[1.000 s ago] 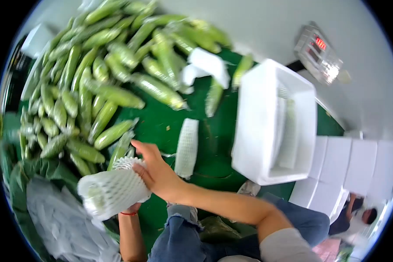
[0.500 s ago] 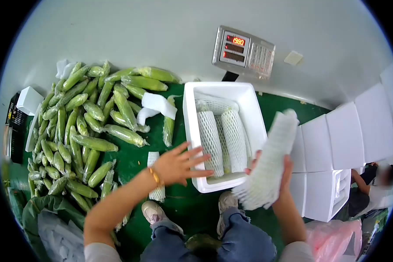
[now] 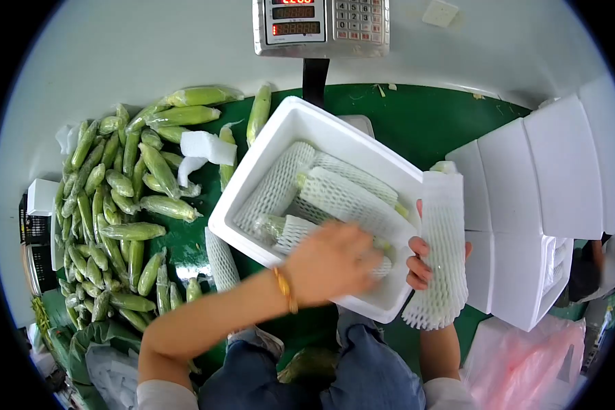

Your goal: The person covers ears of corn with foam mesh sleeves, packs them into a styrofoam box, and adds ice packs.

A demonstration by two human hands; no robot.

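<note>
On a green surface (image 3: 406,133), a heap of film-wrapped corn (image 3: 133,231) lies at 9 o'clock from a white foam box (image 3: 258,156) holding netted bundles (image 3: 352,198). A scale display (image 3: 321,27) sits at 12. At 3, a netted corn bundle (image 3: 444,246) is gripped in the right hand's (image 3: 420,263) curled fingers; the left hand (image 3: 338,263) blurs over the box's 6 o'clock side, its hold unclear.

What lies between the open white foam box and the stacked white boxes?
The head view shows the right hand there, holding a filled white foam-net sleeve, with green surface beyond.
</note>
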